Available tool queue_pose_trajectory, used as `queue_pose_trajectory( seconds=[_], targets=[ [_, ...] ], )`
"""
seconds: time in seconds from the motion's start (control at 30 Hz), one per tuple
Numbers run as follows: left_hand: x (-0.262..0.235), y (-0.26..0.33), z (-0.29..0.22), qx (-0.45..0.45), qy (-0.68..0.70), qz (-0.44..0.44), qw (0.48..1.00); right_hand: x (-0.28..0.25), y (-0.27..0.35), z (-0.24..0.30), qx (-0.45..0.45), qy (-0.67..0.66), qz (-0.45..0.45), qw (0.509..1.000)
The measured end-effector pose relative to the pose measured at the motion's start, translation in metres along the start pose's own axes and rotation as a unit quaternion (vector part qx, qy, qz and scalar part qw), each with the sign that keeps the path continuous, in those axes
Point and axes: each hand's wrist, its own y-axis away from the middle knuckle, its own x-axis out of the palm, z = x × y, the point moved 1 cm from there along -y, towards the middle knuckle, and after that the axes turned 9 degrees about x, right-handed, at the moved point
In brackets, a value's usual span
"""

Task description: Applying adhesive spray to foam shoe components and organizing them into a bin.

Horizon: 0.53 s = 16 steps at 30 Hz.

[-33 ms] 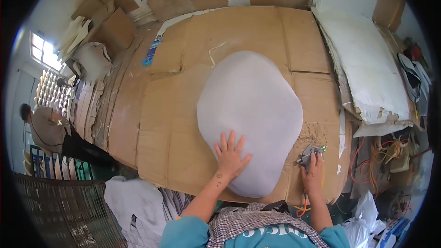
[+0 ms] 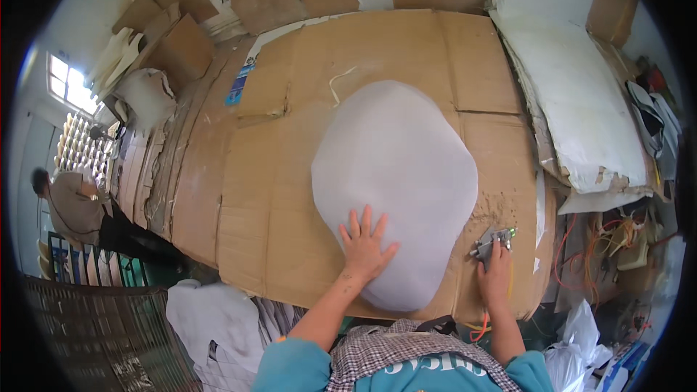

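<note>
A large pale grey padded shape with a smooth cover, like a chair cushion point(image 2: 396, 152), lies on the cardboard-covered table in front of me, narrowing toward my body. My left hand point(image 2: 365, 250) rests flat on its near left part, with the fingers spread. To the right of the cushion, my right hand point(image 2: 495, 272) has its fingers around a small metal spray gun point(image 2: 492, 244) with a green end piece, which lies on the cardboard. An orange hose point(image 2: 481, 330) shows below that hand. Part of the gun is hidden by my fingers.
Brown specks mark the cardboard point(image 2: 363, 43) beyond the gun. A thin pale strip point(image 2: 335, 87) lies past the cushion. At right stands a white-covered surface point(image 2: 581, 101), with tangled hoses below. Grey covers point(image 2: 218, 327) hang at lower left; a person point(image 2: 76, 203) stands at far left.
The fingers of my right hand have shifted slightly on the spray gun. The cushion and my left hand have stayed in place.
</note>
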Motion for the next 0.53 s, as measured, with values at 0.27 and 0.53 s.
queue_pose_trajectory(
  seconds=[0.27, 0.53],
  targets=[
    [0.001, 0.003, 0.000, 0.018, -0.017, -0.042, 0.999, -0.064, 0.056, -0.005, -0.079, -0.187, -0.136, 0.970],
    [0.002, 0.075, 0.057, -0.079, 0.107, -0.065, 0.989, -0.183, 0.190, 0.100, -0.026, -0.423, 0.242, 0.873]
  ],
)
